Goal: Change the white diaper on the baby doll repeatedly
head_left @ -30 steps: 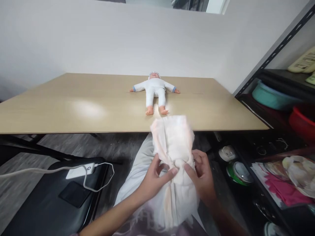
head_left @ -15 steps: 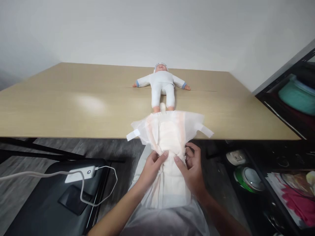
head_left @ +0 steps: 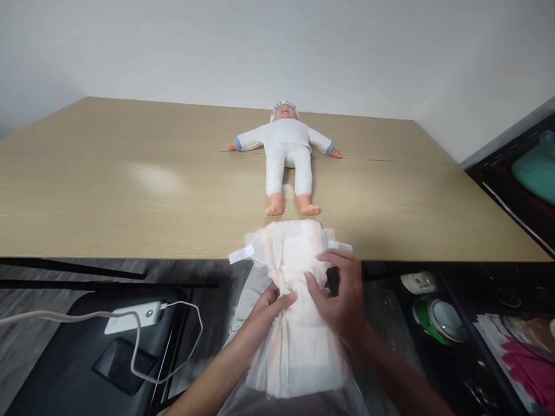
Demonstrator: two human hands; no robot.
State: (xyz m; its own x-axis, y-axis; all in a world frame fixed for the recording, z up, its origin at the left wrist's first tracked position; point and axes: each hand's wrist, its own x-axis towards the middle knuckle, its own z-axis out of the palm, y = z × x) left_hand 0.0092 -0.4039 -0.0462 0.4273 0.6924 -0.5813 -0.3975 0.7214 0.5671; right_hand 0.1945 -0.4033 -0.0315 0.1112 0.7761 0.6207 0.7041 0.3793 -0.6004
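Observation:
A white diaper [head_left: 290,254] with pale pink panels lies unfolded over the near edge of the wooden table [head_left: 130,190], its lower half hanging toward my lap. My left hand [head_left: 266,312] pinches the diaper's gathered middle from the left. My right hand [head_left: 340,303] grips the same fabric from the right, fingers curled on it. White fastening tabs stick out at both sides of the diaper's top. A baby doll [head_left: 288,156] in a white suit lies on its back farther up the table, feet pointing toward the diaper.
A black chair [head_left: 87,358] at lower left carries a white power bank [head_left: 132,316] with a cable and a dark phone. A black shelf rack [head_left: 498,289] at right holds bowls, a teal basin and bright cloths. A pale wall stands behind the table.
The diaper went from a bunched bundle held up in front of me to spread open on the table edge. The view shifted closer to the table, and my hands moved up along the diaper.

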